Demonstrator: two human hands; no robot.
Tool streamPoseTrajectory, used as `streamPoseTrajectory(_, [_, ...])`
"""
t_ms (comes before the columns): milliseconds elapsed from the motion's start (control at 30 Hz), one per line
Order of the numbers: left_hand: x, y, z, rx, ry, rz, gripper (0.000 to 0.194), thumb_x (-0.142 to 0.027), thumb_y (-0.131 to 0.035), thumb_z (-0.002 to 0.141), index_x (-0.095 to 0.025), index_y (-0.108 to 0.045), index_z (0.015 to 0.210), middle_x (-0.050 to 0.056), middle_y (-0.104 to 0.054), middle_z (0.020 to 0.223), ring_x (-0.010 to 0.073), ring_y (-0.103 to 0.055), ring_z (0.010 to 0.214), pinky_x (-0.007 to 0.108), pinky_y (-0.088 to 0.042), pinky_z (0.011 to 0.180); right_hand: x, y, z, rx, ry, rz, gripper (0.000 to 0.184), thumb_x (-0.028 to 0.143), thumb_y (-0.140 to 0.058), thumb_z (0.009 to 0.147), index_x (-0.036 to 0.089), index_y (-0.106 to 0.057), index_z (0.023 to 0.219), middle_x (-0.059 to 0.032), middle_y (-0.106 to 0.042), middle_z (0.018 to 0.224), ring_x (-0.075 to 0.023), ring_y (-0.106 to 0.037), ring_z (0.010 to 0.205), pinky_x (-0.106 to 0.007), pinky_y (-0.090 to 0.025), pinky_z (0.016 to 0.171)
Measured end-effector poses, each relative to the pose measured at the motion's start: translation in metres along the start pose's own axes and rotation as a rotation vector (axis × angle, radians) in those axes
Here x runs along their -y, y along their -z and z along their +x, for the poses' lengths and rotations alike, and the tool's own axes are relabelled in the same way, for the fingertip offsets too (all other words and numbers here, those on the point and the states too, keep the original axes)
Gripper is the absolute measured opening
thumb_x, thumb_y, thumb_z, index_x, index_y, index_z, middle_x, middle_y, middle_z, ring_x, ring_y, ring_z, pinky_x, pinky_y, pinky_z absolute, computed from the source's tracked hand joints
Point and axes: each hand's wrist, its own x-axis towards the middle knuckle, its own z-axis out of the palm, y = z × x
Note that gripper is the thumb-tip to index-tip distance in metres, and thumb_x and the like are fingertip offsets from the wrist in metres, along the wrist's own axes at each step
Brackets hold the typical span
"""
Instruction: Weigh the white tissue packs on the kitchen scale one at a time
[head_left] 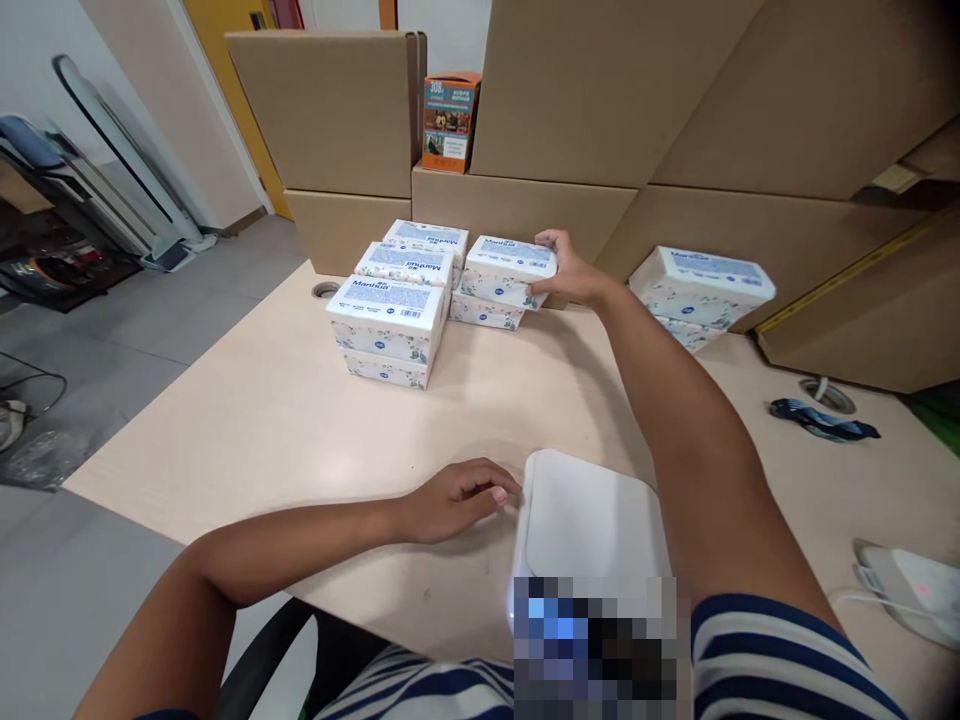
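My right hand (570,270) reaches far forward, its thumb and fingers closed around the right end of a white tissue pack (506,265) printed "Manhua". That pack sits over another tissue pack (486,312). Left of it, touching or nearly so, stand several more tissue packs (386,318), stacked two high in a row running back. My left hand (457,500) rests on the table (285,440) with loosely bent fingers and nothing in them. Its fingertips lie beside the left edge of a white rounded device (592,520), whose near part is blurred out.
Two more tissue packs (701,290) are stacked at the right. Large cardboard boxes (555,90) wall off the back, with an orange box (450,120) on a ledge. A dark blue patterned cloth item (823,420) and a white corded device (919,590) lie at right.
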Motion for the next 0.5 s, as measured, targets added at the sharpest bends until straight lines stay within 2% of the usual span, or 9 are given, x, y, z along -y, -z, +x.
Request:
streamPoseTrajectory(133, [-0.005, -0.001, 0.0, 0.002, 0.013, -0.042, 0.071, -0.083, -0.058, 0.109, -0.017, -0.081, 0.12, 0.012, -0.073, 0.115, 0.0195, -0.067, 0.097, 0.036, -0.054, 0.092, 0.009, 0.004, -0.003, 0.047, 0.004, -0.077, 0.095, 0.03, -0.093, 0.07, 0.029, -0.061, 0.16, -0.0111, -0.034, 0.191, -0.0421, -0.03, 0.179, -0.064, -0.023, 0.148])
streamPoseTrajectory(200, [-0.006, -0.002, 0.0, 0.002, 0.019, -0.065, 0.071, -0.083, -0.059, 0.108, -0.016, -0.08, 0.114, 0.01, -0.072, 0.109, 0.0178, -0.065, 0.092, 0.034, -0.052, 0.088, 0.012, 0.006, -0.004, 0.059, 0.011, -0.121, 0.09, 0.032, -0.093, 0.073, 0.029, -0.067, 0.16, -0.0092, -0.031, 0.193, -0.0405, -0.028, 0.181, -0.063, -0.021, 0.149])
streamPoseTrajectory(367, [-0.006, -0.003, 0.001, -0.014, 0.024, -0.074, 0.073, -0.086, -0.06, 0.105, -0.016, -0.079, 0.108, 0.008, -0.07, 0.105, 0.0161, -0.063, 0.088, 0.032, -0.05, 0.083, 0.016, 0.008, -0.002, 0.08, 0.028, -0.193, 0.095, 0.037, -0.092, 0.078, 0.024, -0.065, 0.167, -0.0124, -0.034, 0.192, -0.0378, -0.033, 0.179, -0.056, -0.024, 0.149])
streamPoseTrajectory(500, [-0.006, -0.003, 0.001, -0.014, 0.032, -0.069, 0.073, -0.086, -0.06, 0.105, -0.016, -0.078, 0.107, 0.008, -0.07, 0.103, 0.0163, -0.063, 0.089, 0.032, -0.049, 0.083, 0.016, 0.008, 0.001, 0.094, 0.056, -0.265, 0.096, 0.046, -0.095, 0.079, 0.027, -0.065, 0.168, -0.0105, -0.04, 0.189, -0.0388, -0.035, 0.178, -0.056, -0.024, 0.149])
